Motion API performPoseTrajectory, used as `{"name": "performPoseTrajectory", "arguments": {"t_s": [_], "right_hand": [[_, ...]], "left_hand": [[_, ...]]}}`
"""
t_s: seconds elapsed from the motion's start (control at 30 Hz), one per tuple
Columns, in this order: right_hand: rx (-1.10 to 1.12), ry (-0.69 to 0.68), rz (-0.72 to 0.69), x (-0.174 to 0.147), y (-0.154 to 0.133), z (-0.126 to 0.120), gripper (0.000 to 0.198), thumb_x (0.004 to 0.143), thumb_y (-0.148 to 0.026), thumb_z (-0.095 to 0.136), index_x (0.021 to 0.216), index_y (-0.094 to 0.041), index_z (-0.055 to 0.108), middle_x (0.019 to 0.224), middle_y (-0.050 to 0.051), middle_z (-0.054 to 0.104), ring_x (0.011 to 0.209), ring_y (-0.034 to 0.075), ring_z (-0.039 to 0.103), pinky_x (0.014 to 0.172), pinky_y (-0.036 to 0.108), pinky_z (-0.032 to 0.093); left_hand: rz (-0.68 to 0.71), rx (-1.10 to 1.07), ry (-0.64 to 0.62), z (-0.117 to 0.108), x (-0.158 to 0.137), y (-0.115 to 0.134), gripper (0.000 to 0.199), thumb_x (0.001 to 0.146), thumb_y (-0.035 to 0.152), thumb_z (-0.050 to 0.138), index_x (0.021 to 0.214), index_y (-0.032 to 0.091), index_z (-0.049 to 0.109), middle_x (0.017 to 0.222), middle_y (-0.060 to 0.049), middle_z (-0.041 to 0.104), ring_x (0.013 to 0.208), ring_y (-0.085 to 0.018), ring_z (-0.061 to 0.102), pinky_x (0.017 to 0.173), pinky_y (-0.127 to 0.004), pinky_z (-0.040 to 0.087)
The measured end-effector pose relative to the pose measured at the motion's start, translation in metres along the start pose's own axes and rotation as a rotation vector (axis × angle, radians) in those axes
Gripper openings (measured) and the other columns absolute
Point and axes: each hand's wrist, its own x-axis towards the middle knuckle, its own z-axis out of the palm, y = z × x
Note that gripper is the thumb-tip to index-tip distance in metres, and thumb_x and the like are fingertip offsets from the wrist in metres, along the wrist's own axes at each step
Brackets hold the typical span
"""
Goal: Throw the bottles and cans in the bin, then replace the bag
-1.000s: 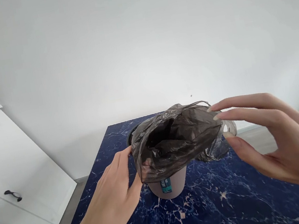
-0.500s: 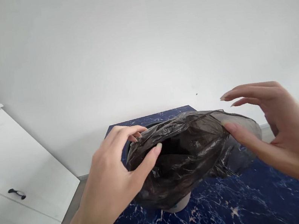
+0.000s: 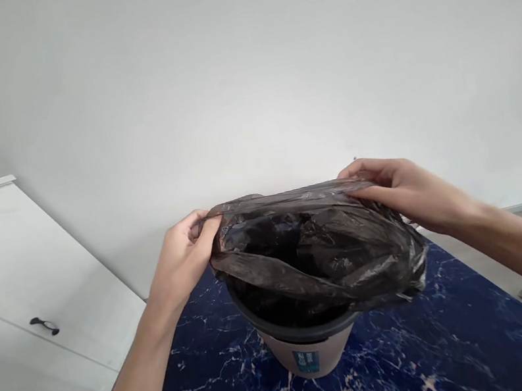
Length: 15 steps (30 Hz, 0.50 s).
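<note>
Head view: dark grey plastic bag (image 3: 314,246), thin, crinkled, semi-translucent, mouth pulled wide open. It sits in and over a small beige bin (image 3: 310,354) with a dark rim and a teal label, standing on the blue marbled tabletop (image 3: 467,348). My left hand (image 3: 184,258) pinches the bag's left edge, fingers closed on the film. My right hand (image 3: 403,188) grips the far right edge, fingers curled over it. Bag stretched taut between both hands, top edge raised above the bin rim, near side draped down over the rim. White cabinet (image 3: 17,296) with black handle to the left.
</note>
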Motion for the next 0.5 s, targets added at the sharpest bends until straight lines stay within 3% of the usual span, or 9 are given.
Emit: {"name": "performPoseTrajectory", "arguments": {"t_s": [0.13, 0.3, 0.43, 0.5], "right_hand": [[0.194, -0.068, 0.178, 0.020, 0.009, 0.008, 0.046, 0.085, -0.057, 0.086, 0.115, -0.025, 0.071, 0.090, 0.005, 0.081, 0.074, 0.022, 0.075, 0.061, 0.033, 0.062], [0.303, -0.064, 0.343, 0.040, 0.031, 0.015, 0.036, 0.083, -0.051, 0.089, 0.100, -0.023, 0.073, 0.090, 0.006, 0.081, 0.077, 0.021, 0.076, 0.068, 0.035, 0.066], [0.165, -0.210, 0.331, 0.043, 0.058, 0.022, 0.037, 0.079, -0.057, 0.089, 0.092, -0.025, 0.077, 0.090, 0.006, 0.082, 0.081, 0.026, 0.078, 0.076, 0.043, 0.068], [0.131, -0.284, 0.309, 0.038, 0.067, 0.025, 0.041, 0.073, -0.061, 0.090, 0.091, -0.025, 0.078, 0.088, 0.005, 0.082, 0.085, 0.030, 0.079, 0.081, 0.048, 0.068]], "left_hand": [[-0.089, -0.064, -0.032, 0.002, 0.019, -0.022, 0.039, 0.095, 0.058, 0.068, 0.093, 0.019, 0.071, 0.084, -0.004, 0.074, 0.079, -0.020, 0.067, 0.067, -0.026, 0.048], [-0.116, -0.034, -0.092, 0.013, 0.036, -0.043, 0.041, 0.090, 0.059, 0.066, 0.087, 0.019, 0.074, 0.082, -0.006, 0.076, 0.085, -0.026, 0.070, 0.071, -0.031, 0.054], [-0.089, 0.011, -0.231, 0.023, 0.036, -0.062, 0.038, 0.084, 0.060, 0.070, 0.082, 0.022, 0.076, 0.077, -0.006, 0.076, 0.081, -0.028, 0.071, 0.069, -0.035, 0.059], [-0.044, 0.023, -0.211, 0.024, 0.032, -0.071, 0.033, 0.077, 0.059, 0.077, 0.081, 0.026, 0.077, 0.079, -0.006, 0.079, 0.080, -0.031, 0.072, 0.067, -0.038, 0.060]]}}
